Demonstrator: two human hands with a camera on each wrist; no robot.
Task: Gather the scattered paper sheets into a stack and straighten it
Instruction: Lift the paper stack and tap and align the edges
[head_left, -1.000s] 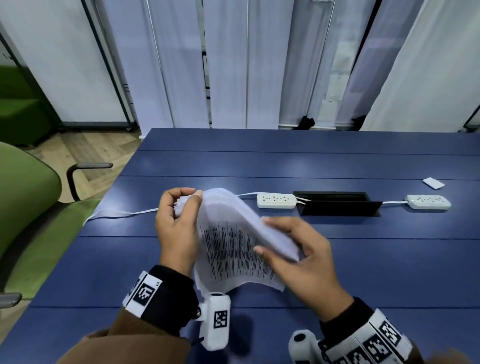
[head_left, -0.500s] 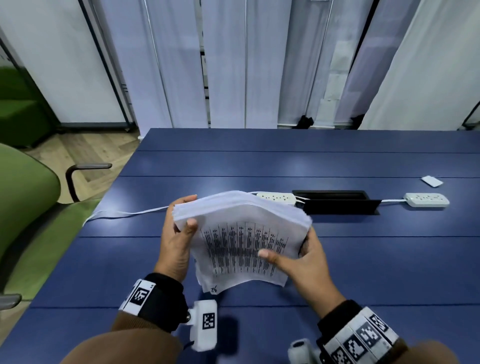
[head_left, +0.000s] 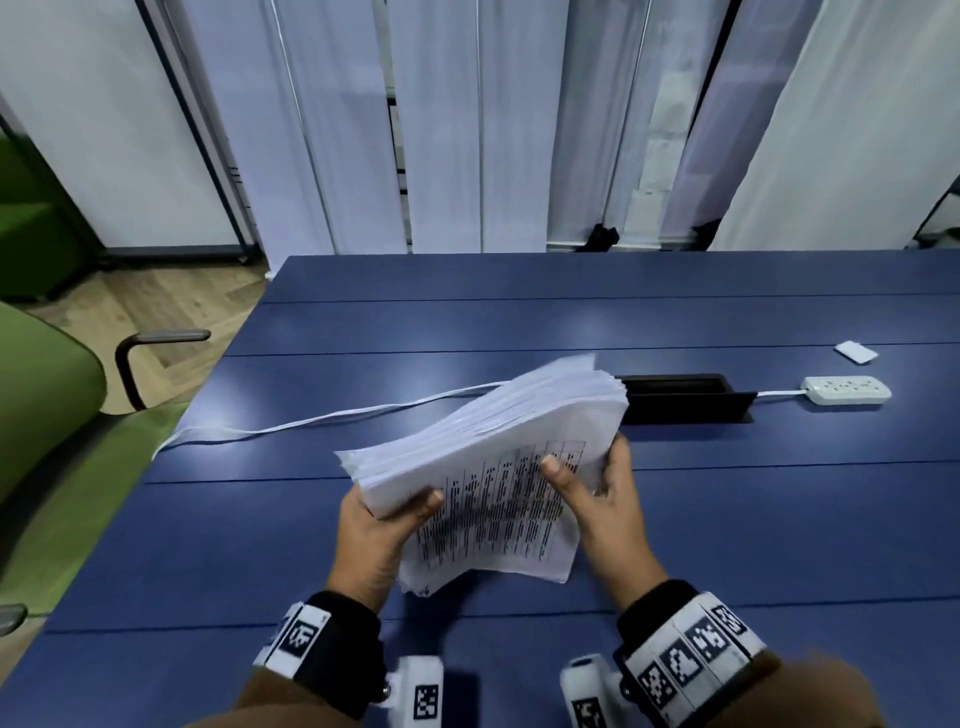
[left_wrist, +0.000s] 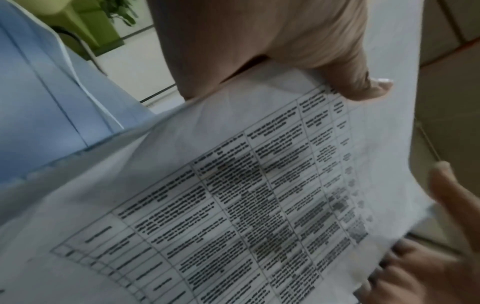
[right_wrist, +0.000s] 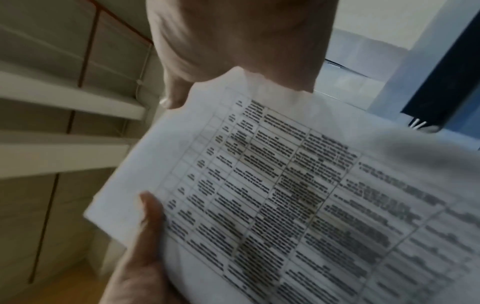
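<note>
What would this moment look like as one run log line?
stack: held above table, tilted, edges uneven | left hand: grips left end | right hand: grips right end | straightening: unfinished

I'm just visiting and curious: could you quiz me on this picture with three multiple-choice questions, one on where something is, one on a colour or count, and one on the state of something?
1. Where is the paper stack?
A. Flat on the table
B. Held up over the table in both hands
C. On the green chair

2. What colour is the table?
A. Blue
B. White
C. Brown

3. How do the sheet edges look along the top of the stack?
A. Perfectly flush
B. Fanned and uneven
C. Bound with a clip

Answers:
1 B: the left hand and right hand grip its two sides above the tabletop.
2 A: the whole top is dark blue.
3 B: the head view shows the sheet edges stepped and spread, not yet squared.
</note>
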